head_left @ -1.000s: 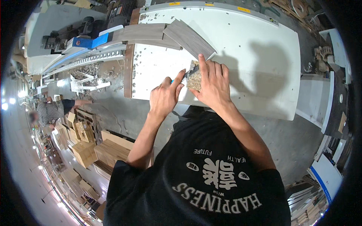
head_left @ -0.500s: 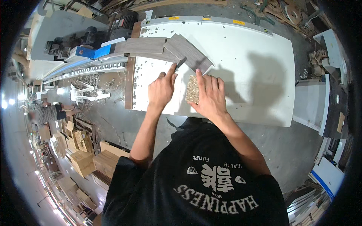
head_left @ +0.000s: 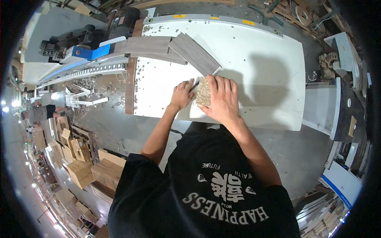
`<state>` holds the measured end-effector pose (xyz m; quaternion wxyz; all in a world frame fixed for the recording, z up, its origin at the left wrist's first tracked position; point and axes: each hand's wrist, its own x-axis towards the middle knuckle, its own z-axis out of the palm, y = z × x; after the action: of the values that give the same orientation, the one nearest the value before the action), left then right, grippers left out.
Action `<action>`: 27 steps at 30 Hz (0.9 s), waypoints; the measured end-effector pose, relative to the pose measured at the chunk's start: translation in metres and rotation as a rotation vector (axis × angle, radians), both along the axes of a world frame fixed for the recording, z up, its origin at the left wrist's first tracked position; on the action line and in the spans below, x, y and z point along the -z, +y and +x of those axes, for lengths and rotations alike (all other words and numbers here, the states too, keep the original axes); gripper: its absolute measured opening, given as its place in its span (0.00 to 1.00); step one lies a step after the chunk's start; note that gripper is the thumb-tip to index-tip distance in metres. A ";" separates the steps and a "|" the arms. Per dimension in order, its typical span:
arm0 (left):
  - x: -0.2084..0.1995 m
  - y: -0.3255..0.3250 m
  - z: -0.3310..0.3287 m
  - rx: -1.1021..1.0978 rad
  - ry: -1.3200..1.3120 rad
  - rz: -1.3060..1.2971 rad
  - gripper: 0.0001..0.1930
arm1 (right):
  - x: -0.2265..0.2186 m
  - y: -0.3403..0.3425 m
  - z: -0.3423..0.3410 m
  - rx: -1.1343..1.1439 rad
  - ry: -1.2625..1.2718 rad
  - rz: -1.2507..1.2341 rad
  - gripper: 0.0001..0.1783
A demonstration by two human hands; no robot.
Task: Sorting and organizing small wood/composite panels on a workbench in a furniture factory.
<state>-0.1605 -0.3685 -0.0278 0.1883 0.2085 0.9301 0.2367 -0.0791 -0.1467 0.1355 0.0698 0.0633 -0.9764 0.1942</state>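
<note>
My right hand (head_left: 223, 97) grips a small block of particleboard (head_left: 203, 92), its speckled tan face turned up and to the left. The fingers lie over its right side and the thumb reaches along its near edge. Closed around a thin dark flat strip (head_left: 196, 84), my left hand (head_left: 182, 96) is just left of the block. The strip's end is at the block's left edge; whether it touches cannot be made out. Beyond the hands, a grey wood-grain board (head_left: 194, 53) lies slanted over other grey boards (head_left: 149, 45) on the white worktop (head_left: 270, 115).
A long metal level (head_left: 230, 20) runs along the worktop's far edge. Dark chips dot the surface at left. To the left stands a machine with a motor (head_left: 125, 23) and a blue guard (head_left: 90, 52). Cartons (head_left: 81, 170) and another person (head_left: 39, 114) are farther left.
My left hand has moved right and nearer to me, bringing the dark strip from above the boards to the block's left edge. My right hand still grips the block.
</note>
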 end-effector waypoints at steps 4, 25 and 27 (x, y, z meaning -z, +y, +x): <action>-0.040 0.002 -0.003 0.275 -0.031 0.155 0.65 | 0.000 0.002 -0.001 0.007 -0.044 0.019 0.64; -0.002 0.017 -0.022 0.316 -0.151 0.369 0.65 | 0.027 0.070 0.047 0.086 -0.247 -0.189 0.87; -0.004 0.021 -0.029 0.310 -0.272 0.559 0.59 | 0.062 0.081 0.049 -0.006 -0.279 -0.288 0.85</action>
<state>-0.1896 -0.3475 -0.0242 0.2796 0.3576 0.7528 0.4767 -0.0301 -0.0656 0.0737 -0.0583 0.0279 -0.9385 0.3390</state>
